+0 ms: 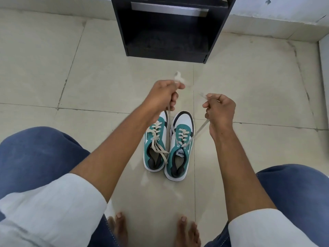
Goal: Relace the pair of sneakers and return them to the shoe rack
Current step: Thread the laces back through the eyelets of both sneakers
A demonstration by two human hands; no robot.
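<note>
Two teal, white and black sneakers stand side by side on the tiled floor, toes pointing away from me. The left sneaker (pixel 155 147) is laced, its cream lace ends lying loose over the opening. The right sneaker (pixel 179 148) has a cream lace (pixel 199 130) through its eyelets, both ends pulled up taut. My left hand (pixel 162 98) is shut on one end, raised above the shoes. My right hand (pixel 219 111) is shut on the other end, to the right of the shoes. The lace tips are blurred.
A black shoe rack (pixel 124 32) with an open lower shelf stands on the floor ahead of the sneakers. My knees in blue trousers sit at both lower sides, and my bare feet (pixel 121 227) rest near the bottom edge. A white ledge runs along the right wall.
</note>
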